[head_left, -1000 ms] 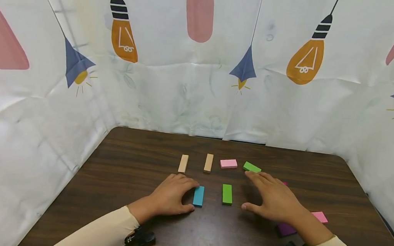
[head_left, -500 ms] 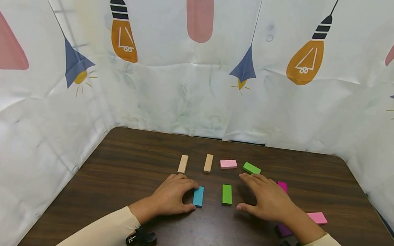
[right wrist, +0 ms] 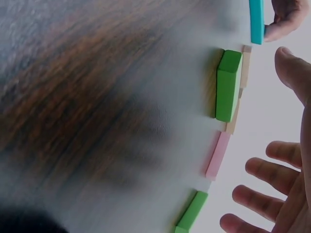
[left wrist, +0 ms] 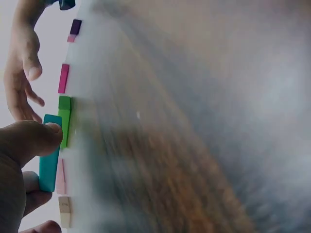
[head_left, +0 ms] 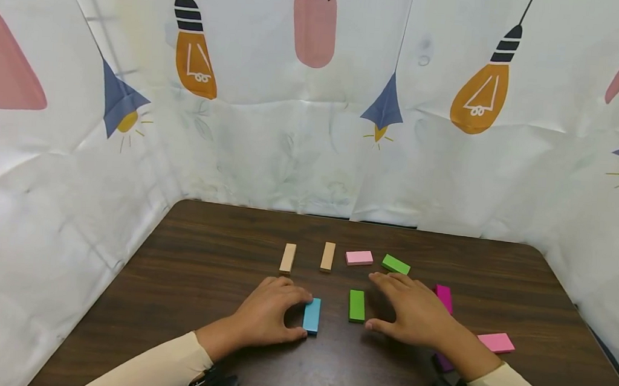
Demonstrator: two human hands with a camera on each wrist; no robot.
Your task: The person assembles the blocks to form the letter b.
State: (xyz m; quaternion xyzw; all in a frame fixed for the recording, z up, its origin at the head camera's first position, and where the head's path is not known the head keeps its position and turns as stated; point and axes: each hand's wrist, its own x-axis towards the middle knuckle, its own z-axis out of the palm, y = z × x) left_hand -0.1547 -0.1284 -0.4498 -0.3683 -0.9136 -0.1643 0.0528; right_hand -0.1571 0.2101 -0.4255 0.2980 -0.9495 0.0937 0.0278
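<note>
A blue wooden block (head_left: 312, 316) is pinched lengthwise between the thumb and fingers of my left hand (head_left: 267, 314). In the left wrist view, the thumb presses one end of this blue block (left wrist: 48, 170) and fingertips meet the other end. My right hand (head_left: 415, 310) hovers just right of a green block (head_left: 357, 306), with thumb and fingers spread and nothing between them. The right wrist view shows the same green block (right wrist: 228, 86) apart from the right fingers (right wrist: 272, 177).
On the brown table (head_left: 198, 293), two tan blocks (head_left: 287, 258), a light pink block (head_left: 359, 257) and another green block (head_left: 395, 264) lie farther back. Magenta (head_left: 444, 297), pink (head_left: 496, 342) and purple (head_left: 443, 362) blocks lie at right, partly behind my arm. A patterned sheet (head_left: 312, 157) hangs behind.
My left hand has drawn the blue block slightly toward me, and it looks a little raised. My right hand has moved left, closer to the near green block, uncovering the magenta block.
</note>
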